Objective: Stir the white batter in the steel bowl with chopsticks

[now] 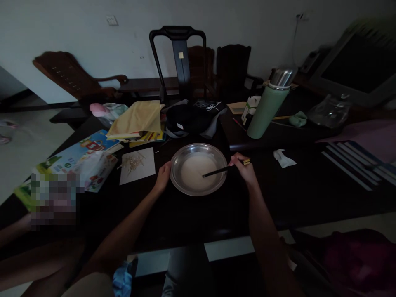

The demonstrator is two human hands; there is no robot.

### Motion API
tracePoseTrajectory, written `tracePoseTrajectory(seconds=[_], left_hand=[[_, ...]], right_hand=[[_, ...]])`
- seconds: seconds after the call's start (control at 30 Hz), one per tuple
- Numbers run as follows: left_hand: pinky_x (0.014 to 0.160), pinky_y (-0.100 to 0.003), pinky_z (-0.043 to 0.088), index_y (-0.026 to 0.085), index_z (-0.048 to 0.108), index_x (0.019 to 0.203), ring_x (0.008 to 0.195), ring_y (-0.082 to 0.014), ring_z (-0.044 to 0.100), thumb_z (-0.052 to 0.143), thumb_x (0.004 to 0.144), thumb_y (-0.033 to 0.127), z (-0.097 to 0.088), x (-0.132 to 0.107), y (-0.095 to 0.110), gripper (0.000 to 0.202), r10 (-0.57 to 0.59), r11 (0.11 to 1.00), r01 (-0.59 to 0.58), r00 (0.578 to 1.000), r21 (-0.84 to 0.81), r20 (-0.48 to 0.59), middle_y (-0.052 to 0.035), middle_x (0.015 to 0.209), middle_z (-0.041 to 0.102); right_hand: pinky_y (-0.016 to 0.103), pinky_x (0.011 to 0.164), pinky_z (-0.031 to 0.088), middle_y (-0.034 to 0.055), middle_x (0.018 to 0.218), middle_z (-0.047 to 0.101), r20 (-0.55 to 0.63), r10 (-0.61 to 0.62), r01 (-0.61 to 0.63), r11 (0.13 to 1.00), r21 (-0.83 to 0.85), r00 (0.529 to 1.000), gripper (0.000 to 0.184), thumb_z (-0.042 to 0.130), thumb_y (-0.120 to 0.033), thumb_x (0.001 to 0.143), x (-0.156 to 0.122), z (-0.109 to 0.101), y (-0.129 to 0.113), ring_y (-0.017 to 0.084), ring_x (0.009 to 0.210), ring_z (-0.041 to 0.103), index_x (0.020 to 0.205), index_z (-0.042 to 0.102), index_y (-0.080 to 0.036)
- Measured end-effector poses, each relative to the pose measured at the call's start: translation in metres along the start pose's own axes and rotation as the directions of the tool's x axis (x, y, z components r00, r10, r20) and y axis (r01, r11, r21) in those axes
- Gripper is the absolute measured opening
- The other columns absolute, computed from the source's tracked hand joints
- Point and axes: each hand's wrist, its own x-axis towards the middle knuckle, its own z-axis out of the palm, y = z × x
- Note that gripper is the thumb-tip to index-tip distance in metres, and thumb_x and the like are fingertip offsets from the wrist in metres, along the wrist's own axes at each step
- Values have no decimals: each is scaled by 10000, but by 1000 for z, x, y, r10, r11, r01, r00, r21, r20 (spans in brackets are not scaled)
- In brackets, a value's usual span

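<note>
A shallow metal bowl stands on the dark table, with a milky, off-white liquid in it. My left hand grips the bowl's left rim, its fingers partly hidden behind the edge. Black chopsticks with gold-banded ends are pinched in my right hand just beyond the right rim. Their tips dip into the liquid near the middle of the bowl. Left of my left hand, a white sheet of paper carries a heap of thin pale sticks.
A green thermos stands behind my right hand. Crumpled tissue and stacked books lie right. Behind the bowl are a dark cloth bag and yellow envelopes. Another person's arm rests at the left by colourful packaging.
</note>
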Motion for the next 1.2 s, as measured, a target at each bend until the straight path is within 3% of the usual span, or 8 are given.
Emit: tracePoseTrajectory(seconds=[0.13,0.33,0.53,0.73,0.8,0.93,1.13,1.2], left_hand=[[642,-288,446,197,583,686,668,-170,517,568,720,725,1,1,1,529,-7,1000,7,1000,-10,-3,10,646,561],[654,-293,449,204,566,668,666,-170,514,568,712,715,1,-1,5,513,-8,1000,8,1000,5,-11,9,636,558],[623,-290,449,207,564,668,639,-166,511,582,705,718,1,-3,8,513,-29,1000,29,1000,-6,-2,6,625,569],[642,-285,452,208,551,672,645,-161,513,562,737,698,2,-4,8,494,-25,1000,25,1000,-13,4,15,632,556],[651,-288,456,208,559,678,659,-167,521,558,736,701,2,-3,7,497,-19,1000,19,1000,-15,10,10,641,564],[653,-295,462,202,590,704,676,-179,537,559,740,699,2,-2,6,499,-12,1000,12,1000,-11,15,0,655,586],[640,-291,452,203,580,686,673,-175,532,560,741,700,2,-2,7,501,-24,1000,24,1000,-3,3,7,637,566],[621,-283,443,201,573,686,645,-163,514,571,744,685,2,-3,7,487,-34,999,34,999,-23,7,15,627,551]], right_hand=[[338,716,459,13,708,648,106,-40,42,999,-21,994,360,657,-521,872,1,11,-3,181,716,609,651,671,-237],[335,716,447,-1,633,591,-52,14,-15,1000,-12,999,435,589,-542,908,1,1,-1,174,679,574,602,623,-235],[330,713,458,12,714,647,131,-13,15,1000,-15,991,394,626,-557,881,1,11,-3,177,718,611,651,663,-239],[332,722,458,-4,646,598,-58,52,-53,999,-13,997,451,589,-576,897,1,0,-1,170,680,584,609,623,-231],[330,718,464,-5,640,584,-30,68,-67,998,21,997,471,575,-583,903,0,-1,-1,166,669,582,595,619,-229],[336,726,472,12,714,643,103,-11,14,1000,-21,995,380,650,-559,861,1,11,-3,180,727,607,655,671,-240],[350,749,462,-2,646,587,-89,20,-23,999,-35,996,446,594,-573,895,2,0,0,181,702,575,604,624,-237],[351,742,465,0,642,576,-55,43,-42,999,11,998,478,576,-596,898,0,-2,0,179,688,574,586,616,-235]])
